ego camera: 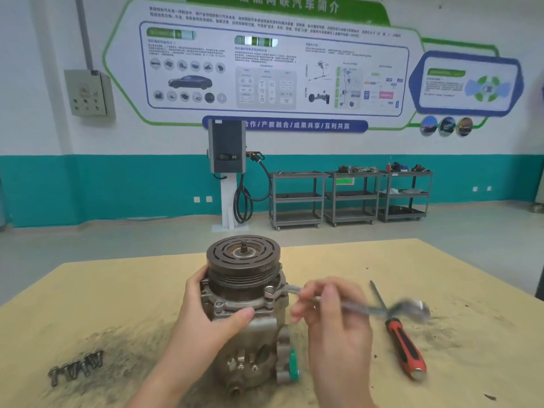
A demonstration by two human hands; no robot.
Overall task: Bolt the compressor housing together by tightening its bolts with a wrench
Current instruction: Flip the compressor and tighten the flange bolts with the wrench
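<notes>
Compressor housing (250, 313) stood upright near the middle of the worktop (88, 295), pulley end up. I had the left hand (206, 304) wrapped around its left side, fingers behind and thumb across the front flange, bracing it. The right hand (332, 307) was closed on the shank of the wrench (353, 306), whose far end was blurred. The near end sat at the flange bolt (269, 290) on the right side of the housing.

Progress, as I judged it: tightening was under way. At least two bolt heads showed seated in the front flange, but how tight they were I could not tell. A cluster of loose bolts (75, 368) lay well apart at the near left on the worktop, so I judged more fasteners might remain to fit.

A red-handled screwdriver (404, 346) lay just right of the right hand, untouched.

No containers on the worktop. Shelf carts (350, 198) at the far wall held items too small to identify.
</notes>
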